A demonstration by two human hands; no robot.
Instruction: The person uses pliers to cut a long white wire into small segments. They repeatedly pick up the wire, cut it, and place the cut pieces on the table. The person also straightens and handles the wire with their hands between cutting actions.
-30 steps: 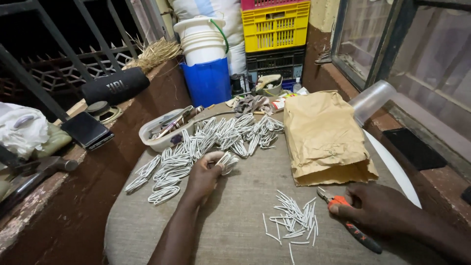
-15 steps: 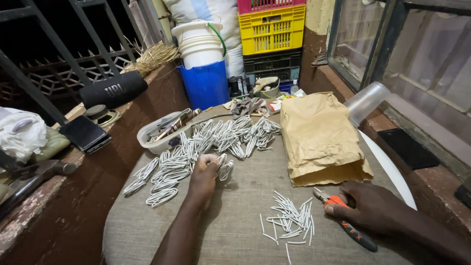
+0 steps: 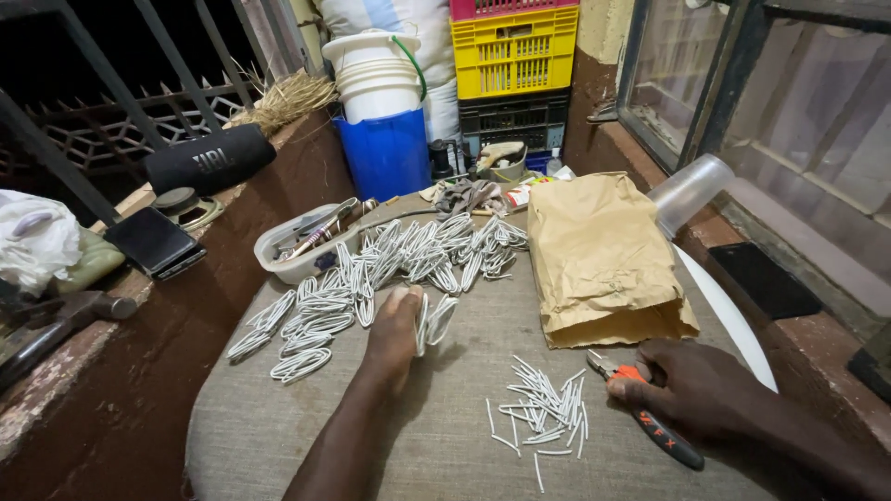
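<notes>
The wire loop (image 3: 429,322) is a flattened bundle of white wire, standing on edge on the tabletop (image 3: 278,427). It lies against the thumb side of the left hand (image 3: 394,329), whose fingers (image 3: 401,299) are pressed together with their tips at the loop's far end. How firmly they grip the loop cannot be told. Its long axis runs away from the person, tilted slightly to the right, roughly in line with the forearm.

Beyond and to the left of the hand, the loop pile (image 3: 371,269) spreads across the tabletop, with most loops lying flat.

The right hand (image 3: 691,390) rests on the tabletop near its right edge, well apart from the left hand. Its fingers are closed around the orange handle of the pliers (image 3: 640,408). The pliers' jaws point up-left toward the paper bag (image 3: 599,255), and the handles run down-right under the hand.

The cut pieces (image 3: 543,413), short white lengths, lie scattered between the two hands, just beside the pliers' nose.

A tub (image 3: 278,260) of small tools sits at the pile's far left corner.
</notes>
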